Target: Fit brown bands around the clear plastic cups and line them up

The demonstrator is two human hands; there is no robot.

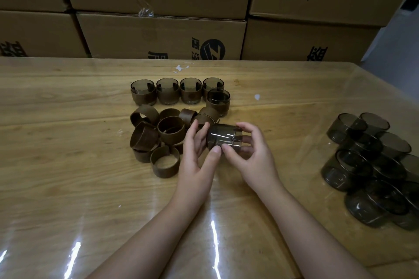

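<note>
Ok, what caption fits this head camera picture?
A left hand and right hand hold a clear cup sideways beside loose brown bands and five banded cups.

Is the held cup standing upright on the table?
No, the cup lies sideways, gripped between the left hand and right hand.

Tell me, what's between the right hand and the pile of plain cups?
Nothing: the head view shows only bare table between the right hand and the plain cups.
</note>
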